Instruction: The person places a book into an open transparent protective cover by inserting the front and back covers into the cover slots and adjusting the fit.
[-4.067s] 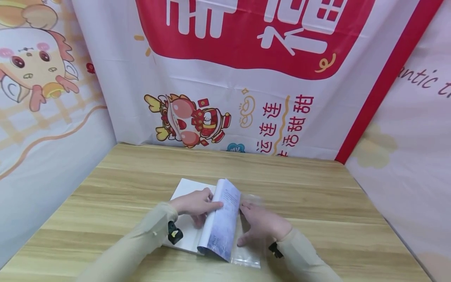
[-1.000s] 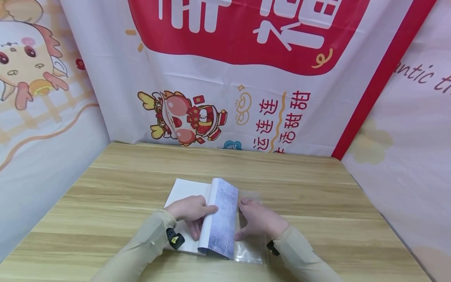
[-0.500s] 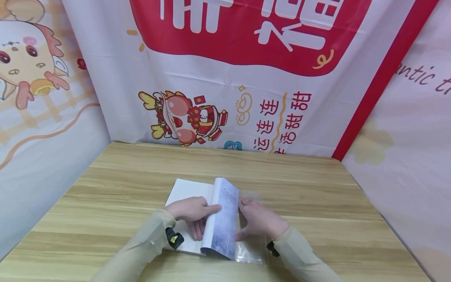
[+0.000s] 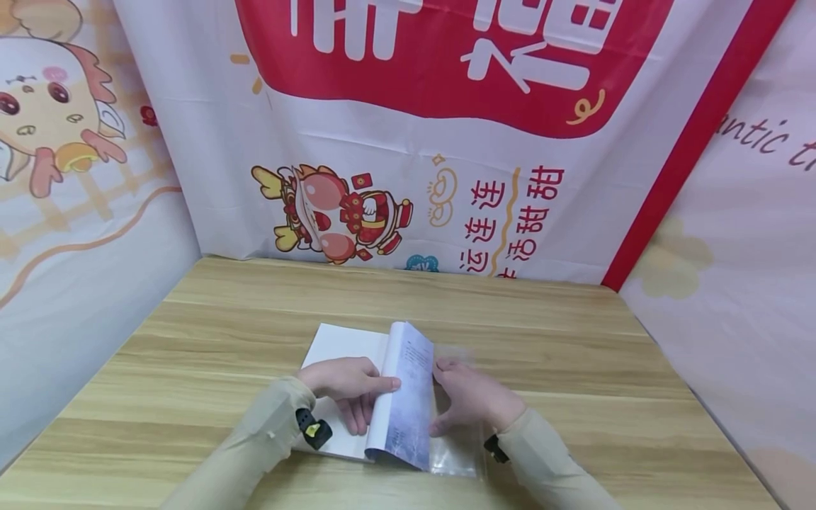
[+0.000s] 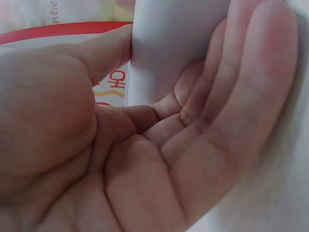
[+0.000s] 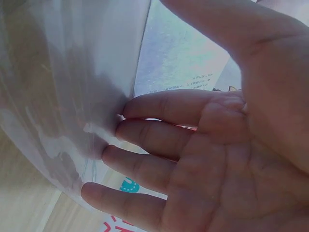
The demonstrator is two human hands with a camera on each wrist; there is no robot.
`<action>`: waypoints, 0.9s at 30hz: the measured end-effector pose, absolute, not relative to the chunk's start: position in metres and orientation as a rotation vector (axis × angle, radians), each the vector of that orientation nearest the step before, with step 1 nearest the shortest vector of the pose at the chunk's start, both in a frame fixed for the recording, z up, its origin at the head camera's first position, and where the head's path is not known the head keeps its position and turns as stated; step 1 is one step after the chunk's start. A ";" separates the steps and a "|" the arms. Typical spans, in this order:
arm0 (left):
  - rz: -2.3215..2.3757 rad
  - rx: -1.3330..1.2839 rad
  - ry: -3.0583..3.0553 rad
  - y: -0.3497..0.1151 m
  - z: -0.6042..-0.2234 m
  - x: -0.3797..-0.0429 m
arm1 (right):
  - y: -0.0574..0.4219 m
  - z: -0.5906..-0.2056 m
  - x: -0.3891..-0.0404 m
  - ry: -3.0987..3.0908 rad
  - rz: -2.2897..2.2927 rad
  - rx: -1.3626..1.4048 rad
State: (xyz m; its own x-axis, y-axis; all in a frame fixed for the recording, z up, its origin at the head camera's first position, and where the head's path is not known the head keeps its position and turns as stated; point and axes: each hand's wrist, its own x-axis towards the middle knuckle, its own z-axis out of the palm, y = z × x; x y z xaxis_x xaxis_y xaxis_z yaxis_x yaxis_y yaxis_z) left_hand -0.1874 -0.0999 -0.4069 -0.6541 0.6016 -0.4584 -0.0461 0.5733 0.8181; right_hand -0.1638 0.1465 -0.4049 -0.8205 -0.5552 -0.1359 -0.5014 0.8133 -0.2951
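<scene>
A white book lies on the wooden table, and its bluish-purple printed cover curls up and over toward the right. My left hand pinches this cover, thumb on the outside and fingers tucked behind the curl. In the left wrist view the cover's plain white side stands between thumb and fingers. A clear plastic book sleeve lies flat to the right of the cover. On it rests my right hand, thumb near the cover's edge. The right wrist view has its outstretched fingers touching the wrinkled clear sleeve.
The wooden table extends around the book on all sides. A white and red printed cloth hangs behind it, with patterned cloths at left and right. Both wrists wear small black camera mounts.
Since the oldest frame the view has shifted slightly. Over the last second the left hand has tipped the curled cover a little to the right, its thumb sliding slightly. The right hand stays nearly in place.
</scene>
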 end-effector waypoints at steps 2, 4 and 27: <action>1.100 0.448 2.051 -0.100 -0.407 -0.186 | 0.146 -0.405 -0.164 2.785 -0.365 -0.822; 1.104 0.452 2.054 -0.100 -0.407 -0.185 | 0.146 -0.406 -0.163 2.786 -0.370 -0.823; 1.084 0.439 2.101 -0.095 -0.405 -0.183 | 0.146 -0.405 -0.165 2.785 -0.407 -0.850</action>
State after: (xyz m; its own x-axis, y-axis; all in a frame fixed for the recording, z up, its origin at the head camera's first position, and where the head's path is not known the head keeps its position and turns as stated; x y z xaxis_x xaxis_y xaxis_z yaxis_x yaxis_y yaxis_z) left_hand -0.1827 -0.0948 -0.4055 -0.6824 0.5807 -0.4440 -0.0252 0.5883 0.8083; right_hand -0.1645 0.1464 -0.4052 -0.8143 -0.5698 -0.1102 -0.5145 0.7966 -0.3175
